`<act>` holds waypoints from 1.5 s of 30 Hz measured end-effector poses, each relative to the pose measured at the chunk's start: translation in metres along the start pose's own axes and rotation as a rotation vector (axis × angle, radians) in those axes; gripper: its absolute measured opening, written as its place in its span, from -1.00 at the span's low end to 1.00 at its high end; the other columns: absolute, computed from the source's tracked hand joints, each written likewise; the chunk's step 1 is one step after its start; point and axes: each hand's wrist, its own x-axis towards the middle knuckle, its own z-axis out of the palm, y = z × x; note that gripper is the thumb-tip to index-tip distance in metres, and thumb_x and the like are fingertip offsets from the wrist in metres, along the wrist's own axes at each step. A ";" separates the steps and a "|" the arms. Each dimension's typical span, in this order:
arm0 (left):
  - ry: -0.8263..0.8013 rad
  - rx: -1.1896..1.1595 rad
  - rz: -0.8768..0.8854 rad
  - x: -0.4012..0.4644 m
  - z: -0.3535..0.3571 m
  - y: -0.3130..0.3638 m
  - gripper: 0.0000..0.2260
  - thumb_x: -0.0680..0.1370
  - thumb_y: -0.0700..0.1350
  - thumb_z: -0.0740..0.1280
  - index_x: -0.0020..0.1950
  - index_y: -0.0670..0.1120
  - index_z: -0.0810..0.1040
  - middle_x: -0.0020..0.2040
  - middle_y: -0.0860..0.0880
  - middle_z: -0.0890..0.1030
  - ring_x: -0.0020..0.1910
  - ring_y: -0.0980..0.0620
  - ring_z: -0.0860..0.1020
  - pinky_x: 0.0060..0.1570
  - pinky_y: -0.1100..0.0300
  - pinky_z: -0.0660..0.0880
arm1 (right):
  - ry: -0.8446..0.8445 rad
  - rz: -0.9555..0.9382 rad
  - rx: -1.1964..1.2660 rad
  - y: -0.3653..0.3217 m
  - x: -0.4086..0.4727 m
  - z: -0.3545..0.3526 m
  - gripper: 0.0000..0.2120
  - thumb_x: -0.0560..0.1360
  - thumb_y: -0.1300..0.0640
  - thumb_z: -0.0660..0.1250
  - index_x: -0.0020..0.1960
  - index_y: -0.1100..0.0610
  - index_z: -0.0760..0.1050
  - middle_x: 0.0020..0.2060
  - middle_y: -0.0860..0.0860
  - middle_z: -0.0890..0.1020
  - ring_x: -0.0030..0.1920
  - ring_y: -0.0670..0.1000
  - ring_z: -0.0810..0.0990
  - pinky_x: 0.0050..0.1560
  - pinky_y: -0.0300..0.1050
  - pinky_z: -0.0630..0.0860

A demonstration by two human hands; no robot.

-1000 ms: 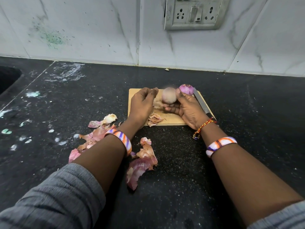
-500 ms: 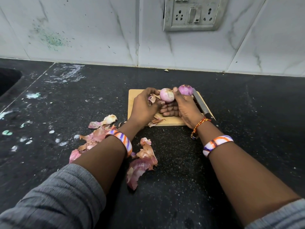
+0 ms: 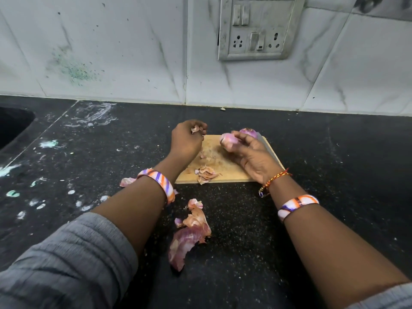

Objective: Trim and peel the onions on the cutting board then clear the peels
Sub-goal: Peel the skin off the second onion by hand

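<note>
My left hand [image 3: 186, 139] pinches scrap of peel [image 3: 195, 129] above far-left corner of cutting board [image 3: 225, 172]. My right hand [image 3: 249, 152] grips pale peeled onion [image 3: 227, 141] over board. Second onion [image 3: 248, 132] behind it. Loose peels [image 3: 207, 172] on board's near edge, more peels [image 3: 189, 233] on counter [image 3: 312, 175].

No legible text, labels, brands or numbers noted. Switch plate [image 3: 259, 30] on wall tile [image 3: 133, 52]: unmarked. Cutting board [image 3: 231, 172] and bangles: no print discernible.
</note>
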 end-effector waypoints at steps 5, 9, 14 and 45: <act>-0.210 -0.036 -0.102 -0.005 -0.003 -0.001 -0.79 0.56 -0.36 0.17 0.15 -0.28 0.51 -0.08 -0.23 0.54 -0.25 -0.04 0.45 -0.22 0.05 0.48 | 0.040 -0.319 -0.666 0.002 -0.001 -0.001 -0.52 0.27 0.54 0.39 0.12 0.20 0.51 0.08 0.07 0.56 -0.01 -0.13 0.53 0.02 -0.29 0.55; -0.355 -0.197 -0.142 -0.015 0.006 0.005 -0.78 0.55 -0.20 0.27 0.17 -0.20 0.53 -0.13 -0.10 0.59 -0.23 -0.02 0.55 -0.21 0.19 0.58 | 0.087 -0.406 -0.814 0.001 0.001 0.002 -0.55 0.25 0.46 0.46 0.07 0.17 0.51 -0.01 0.02 0.57 0.01 -0.08 0.54 -0.02 -0.32 0.53; -0.201 0.135 0.211 -0.017 0.014 0.005 -0.72 0.37 -0.17 0.49 0.07 -0.14 0.64 -0.13 0.00 0.64 -0.24 0.22 0.55 -0.21 0.47 0.48 | 0.117 -0.434 -0.949 -0.003 0.000 0.005 -0.58 0.24 0.38 0.49 0.07 0.21 0.53 -0.06 0.01 0.57 -0.05 -0.10 0.51 -0.09 -0.44 0.47; -0.141 -0.522 -0.203 -0.012 0.031 0.023 -0.89 0.47 -0.37 0.32 -0.23 -0.21 0.54 -0.31 -0.09 0.59 -0.41 0.11 0.59 -0.35 0.33 0.58 | -0.049 -0.175 -0.309 -0.028 -0.016 -0.004 -0.56 0.39 0.48 0.33 0.25 0.27 0.44 0.03 0.13 0.58 0.02 0.05 0.56 0.01 -0.09 0.57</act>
